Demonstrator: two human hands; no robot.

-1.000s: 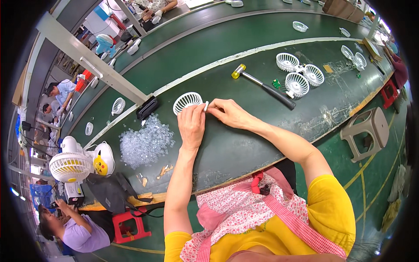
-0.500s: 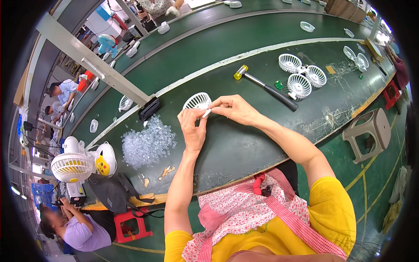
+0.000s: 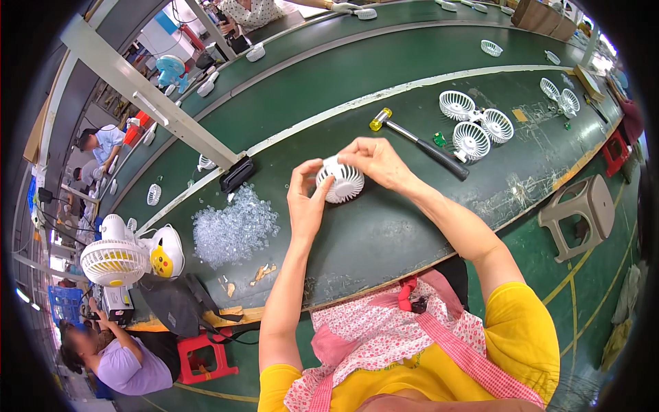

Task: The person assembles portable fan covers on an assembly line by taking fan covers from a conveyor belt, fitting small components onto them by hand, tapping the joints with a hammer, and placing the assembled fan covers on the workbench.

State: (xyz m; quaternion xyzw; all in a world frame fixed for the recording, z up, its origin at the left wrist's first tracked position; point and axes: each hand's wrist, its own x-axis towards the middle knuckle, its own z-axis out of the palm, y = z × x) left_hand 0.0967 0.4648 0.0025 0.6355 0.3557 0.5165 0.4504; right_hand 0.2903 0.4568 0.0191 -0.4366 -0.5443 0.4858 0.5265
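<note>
Between my hands is a small white fan grille [image 3: 344, 185], its round slatted side toward me and its short neck pointing away. My left hand [image 3: 307, 198] grips its left edge between thumb and fingers. At the neck, the fingertips of my right hand [image 3: 376, 163] are pinched together. Whether a smaller part sits under those fingertips is hidden. Left of my left hand lies a spread heap of small clear plastic pieces [image 3: 233, 226]. Beyond my right hand rests a hammer [image 3: 425, 145] with a yellow head and dark handle. Several white fan grilles [image 3: 471, 141] stand grouped to its right.
A black holder [image 3: 237, 174] sits at the foot of a metal post [image 3: 147, 99]. At left are a white desk fan [image 3: 113, 257] and a dark bag [image 3: 171, 302]. A green conveyor [image 3: 357, 69] carries grilles past the table's far side. A grey stool [image 3: 583, 213] stands at right.
The fan grille has been turned round, its neck now away from me and its slatted side showing. Both hands have shifted slightly with it. Grilles on the conveyor have moved along.
</note>
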